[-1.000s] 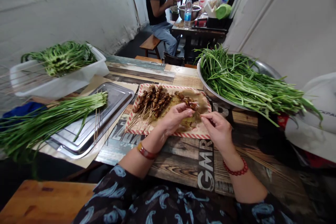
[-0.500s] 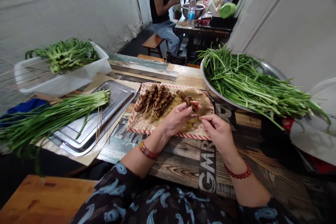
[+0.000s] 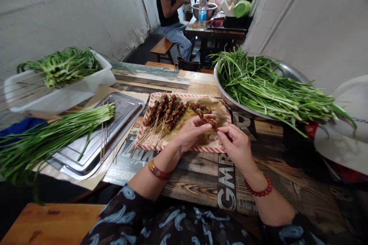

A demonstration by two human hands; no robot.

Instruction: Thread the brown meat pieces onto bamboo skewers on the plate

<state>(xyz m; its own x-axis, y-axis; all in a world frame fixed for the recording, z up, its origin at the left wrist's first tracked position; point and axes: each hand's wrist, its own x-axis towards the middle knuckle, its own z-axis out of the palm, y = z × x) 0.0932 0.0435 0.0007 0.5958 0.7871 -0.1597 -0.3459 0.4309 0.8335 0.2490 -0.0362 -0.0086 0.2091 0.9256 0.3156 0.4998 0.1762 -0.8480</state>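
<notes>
Over a red-and-white striped tray (image 3: 211,148), my left hand (image 3: 193,132) is closed on a dark, sauced piece of meat (image 3: 212,123). The fingertips of my right hand (image 3: 235,141) pinch a thin bamboo skewer at the right end of that piece; most of the stick is hidden by the fingers. More sauced meat (image 3: 198,108) lies in the tray just beyond my left fingers. At the tray's left side rests a pile of finished meat skewers (image 3: 166,110), their bare sticks pointing towards me.
Left, chives (image 3: 86,118) and several sticks lie on a metal tray (image 3: 130,101). A white tub (image 3: 107,74) behind holds skewered greens. At right stands a metal bowl (image 3: 293,71) of chives; loose sticks (image 3: 287,176) lie below it. A person (image 3: 169,7) sits beyond the table.
The view has shifted slightly. My two hands have come closer together, and the stretch of bare skewer between them no longer shows.
</notes>
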